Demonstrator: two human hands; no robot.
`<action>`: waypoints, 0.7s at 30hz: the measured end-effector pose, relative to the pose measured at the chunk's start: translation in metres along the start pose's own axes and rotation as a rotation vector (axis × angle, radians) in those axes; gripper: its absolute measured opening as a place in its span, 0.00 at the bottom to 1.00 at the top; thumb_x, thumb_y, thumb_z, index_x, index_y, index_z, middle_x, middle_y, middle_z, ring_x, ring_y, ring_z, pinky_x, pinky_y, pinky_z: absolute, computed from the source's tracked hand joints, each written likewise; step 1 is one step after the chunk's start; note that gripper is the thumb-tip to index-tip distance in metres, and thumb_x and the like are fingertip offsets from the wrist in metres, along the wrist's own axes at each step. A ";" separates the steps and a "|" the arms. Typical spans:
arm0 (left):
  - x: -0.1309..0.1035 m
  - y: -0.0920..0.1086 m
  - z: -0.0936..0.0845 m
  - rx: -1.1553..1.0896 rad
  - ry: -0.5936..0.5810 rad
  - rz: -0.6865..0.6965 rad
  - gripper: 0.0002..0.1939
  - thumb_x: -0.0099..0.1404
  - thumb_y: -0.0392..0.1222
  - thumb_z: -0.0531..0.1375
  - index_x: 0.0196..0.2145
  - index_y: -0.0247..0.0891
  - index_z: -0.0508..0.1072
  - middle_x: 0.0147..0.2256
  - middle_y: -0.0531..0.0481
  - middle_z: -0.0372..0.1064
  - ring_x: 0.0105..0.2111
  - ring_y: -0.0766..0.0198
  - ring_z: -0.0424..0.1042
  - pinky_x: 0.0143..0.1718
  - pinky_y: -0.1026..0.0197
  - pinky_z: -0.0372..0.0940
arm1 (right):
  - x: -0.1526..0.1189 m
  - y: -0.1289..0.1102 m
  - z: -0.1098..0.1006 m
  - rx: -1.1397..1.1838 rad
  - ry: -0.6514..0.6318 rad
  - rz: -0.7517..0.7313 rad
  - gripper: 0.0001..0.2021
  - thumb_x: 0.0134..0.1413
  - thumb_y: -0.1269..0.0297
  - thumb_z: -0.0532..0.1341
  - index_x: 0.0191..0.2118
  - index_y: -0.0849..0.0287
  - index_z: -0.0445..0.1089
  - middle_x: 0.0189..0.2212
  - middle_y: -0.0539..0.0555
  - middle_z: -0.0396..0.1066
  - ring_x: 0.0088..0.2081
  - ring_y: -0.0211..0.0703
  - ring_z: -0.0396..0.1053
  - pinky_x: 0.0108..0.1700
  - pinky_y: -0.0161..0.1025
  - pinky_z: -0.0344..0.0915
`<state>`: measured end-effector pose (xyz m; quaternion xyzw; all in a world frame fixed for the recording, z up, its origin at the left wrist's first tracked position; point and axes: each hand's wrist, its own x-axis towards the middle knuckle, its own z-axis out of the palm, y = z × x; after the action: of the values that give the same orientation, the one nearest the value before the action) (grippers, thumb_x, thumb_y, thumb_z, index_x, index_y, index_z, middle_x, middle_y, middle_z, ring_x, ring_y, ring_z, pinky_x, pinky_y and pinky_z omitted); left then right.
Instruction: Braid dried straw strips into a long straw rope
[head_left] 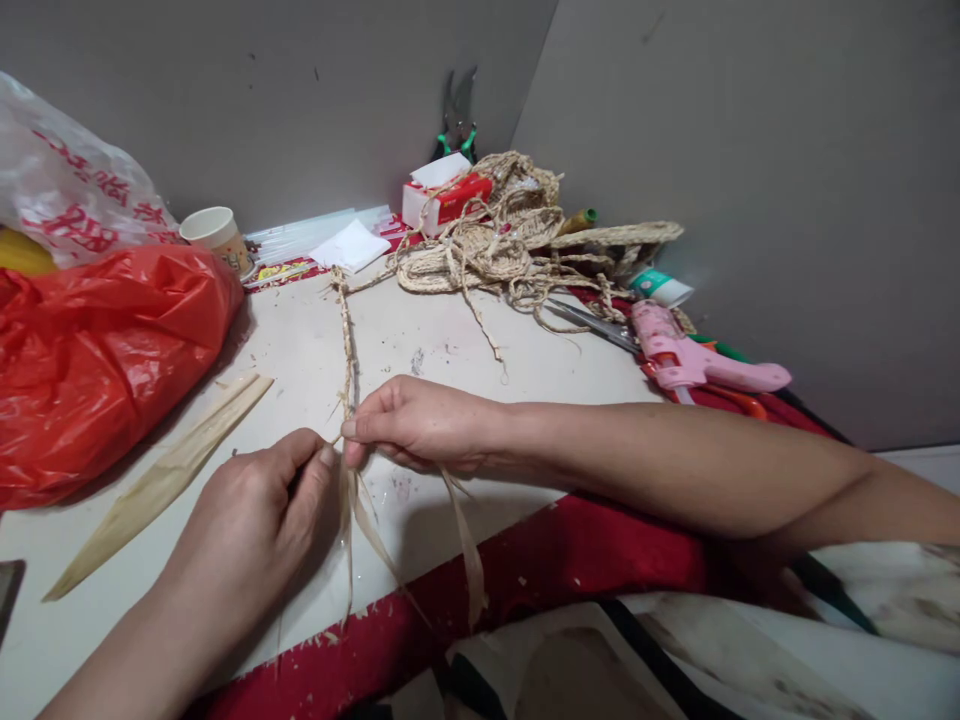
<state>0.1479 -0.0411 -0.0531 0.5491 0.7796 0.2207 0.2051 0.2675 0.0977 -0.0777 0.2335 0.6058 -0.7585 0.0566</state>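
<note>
A thin braided cord of dry corn husk (347, 350) runs down the white table toward me. At its lower end my right hand (405, 420) pinches the braid. Just left of it, my left hand (262, 500) is closed, thumb against finger, on a twisted husk strand that leads to the same spot. Loose husk strips (371, 530) hang below the two hands toward the table's front edge. Another loose strip (469, 550) trails from under my right hand. Left of my left hand lies a flat, pale husk leaf (165, 490).
Left stand a red plastic bag (112, 370) and a paper cup (214, 235). Coiled braided cord (487, 250) piles at the back beside a tissue pack (457, 200) and green-handled pruners (456, 130). Scissors (592, 322) and a pink glue gun (690, 355) lie at right.
</note>
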 end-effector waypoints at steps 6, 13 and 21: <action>-0.014 0.015 0.023 0.011 0.092 0.007 0.04 0.55 0.43 0.59 0.27 0.42 0.73 0.13 0.54 0.58 0.12 0.67 0.50 0.20 0.62 0.38 | -0.005 0.003 0.006 0.088 0.015 -0.010 0.11 0.53 0.63 0.58 0.23 0.64 0.64 0.09 0.41 0.49 0.11 0.26 0.42 0.13 0.28 0.40; -0.020 0.016 -0.005 -0.076 -0.110 0.039 0.08 0.56 0.44 0.60 0.22 0.41 0.72 0.18 0.51 0.66 0.16 0.64 0.61 0.19 0.63 0.49 | -0.005 -0.004 0.002 0.239 -0.103 0.071 0.07 0.53 0.69 0.55 0.29 0.66 0.67 0.09 0.39 0.43 0.13 0.25 0.34 0.14 0.27 0.34; 0.012 -0.001 0.010 -0.838 -0.142 -0.290 0.11 0.59 0.47 0.59 0.33 0.37 0.74 0.24 0.51 0.68 0.22 0.67 0.63 0.23 0.66 0.58 | -0.001 -0.003 -0.006 0.233 -0.198 0.024 0.07 0.53 0.67 0.57 0.27 0.65 0.65 0.11 0.38 0.43 0.13 0.25 0.35 0.14 0.26 0.36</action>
<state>0.1489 -0.0293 -0.0630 0.3173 0.6759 0.4481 0.4916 0.2689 0.1034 -0.0756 0.1697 0.5025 -0.8421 0.0975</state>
